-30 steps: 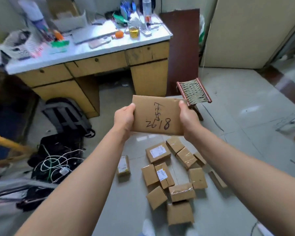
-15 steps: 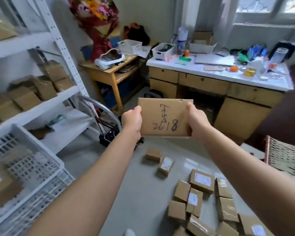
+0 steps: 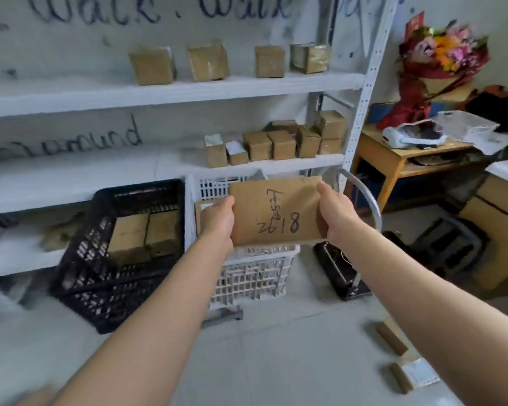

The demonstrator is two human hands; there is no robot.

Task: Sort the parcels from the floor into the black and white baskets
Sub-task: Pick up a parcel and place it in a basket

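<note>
Now the person has turned away from the desk and floor pile; the baskets are straight ahead, so a drop looks close. Left hand (image 3: 217, 222) and right hand (image 3: 336, 213) each clamp a short edge of the flat parcel (image 3: 276, 213), a stiff brown cardboard piece with "2618" in marker, held just above the white basket (image 3: 254, 272). Beside it, the black basket (image 3: 115, 259), same slotted plastic lattice, holds boxy parcels. White basket's contents are mostly hidden, maybe one parcel. Two loose parcels (image 3: 414, 375) remain on the tiled floor.
</note>
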